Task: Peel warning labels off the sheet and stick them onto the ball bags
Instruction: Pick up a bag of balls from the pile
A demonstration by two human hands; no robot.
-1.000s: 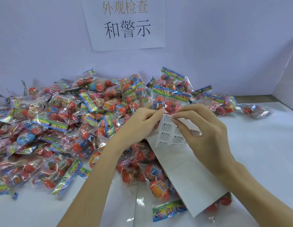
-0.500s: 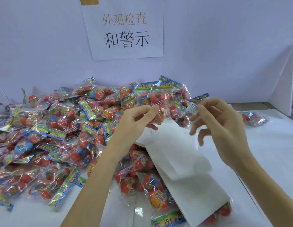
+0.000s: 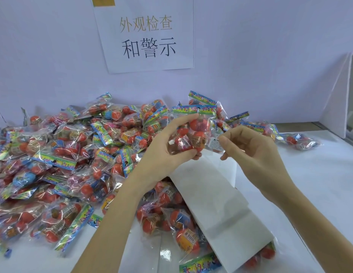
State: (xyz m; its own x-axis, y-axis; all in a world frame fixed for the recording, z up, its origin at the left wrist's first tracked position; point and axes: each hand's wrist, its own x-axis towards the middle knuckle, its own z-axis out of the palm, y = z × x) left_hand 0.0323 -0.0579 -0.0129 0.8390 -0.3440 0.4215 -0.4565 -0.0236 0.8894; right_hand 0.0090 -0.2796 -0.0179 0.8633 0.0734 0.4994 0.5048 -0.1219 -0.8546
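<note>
Sheet lies below both hands on bags. Left hand fingers curl around one ball bag (lifted above the pile). Right hand fingertips pinch label, touching that bag's right edge.

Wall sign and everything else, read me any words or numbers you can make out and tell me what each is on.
"外观检查" and "和警示": paper sign on the wall.
Warning label pinched in the right hand: a triangle mark, print too small to read.
Ball bags, barcodes: too blurred.
</note>
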